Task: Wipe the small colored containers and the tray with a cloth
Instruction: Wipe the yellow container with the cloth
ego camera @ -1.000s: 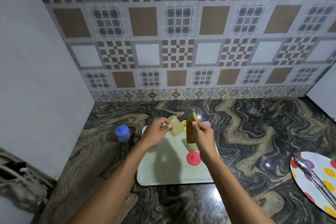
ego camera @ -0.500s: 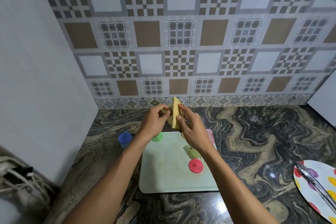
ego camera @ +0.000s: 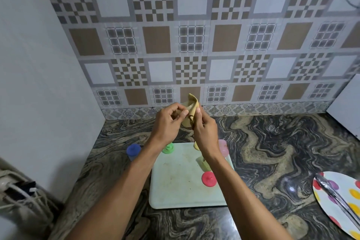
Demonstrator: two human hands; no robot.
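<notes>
Head view looks down on two bare forearms that reach forward and converge above the far edge of a pale tray lying on a marbled dark worktop. Raised well above the tray, the left hand curls its fingers and thumb around a small pale yellowish container, gripping it from the left side. Facing it, the right hand is closed on a tan cloth, thumb pointing up, pressing the cloth against the container so that a folded corner of cloth sticks up above both hands. Both wrists are bent inward and the knuckles almost meet. On the tray, a red container stands near the right edge, a pale green container sits just behind it, partly hidden by the right forearm, and a bright green container shows at the far left corner beside the left wrist. A yellow container and a pink container peek out on either side of the right wrist at the far edge; whether they stand on the tray or just behind it cannot be told. A blue container stands on the worktop, left of the tray and apart from it. At the right edge, metal tongs lie across a spotted plate. No brand, label or writing can be read anywhere.
</notes>
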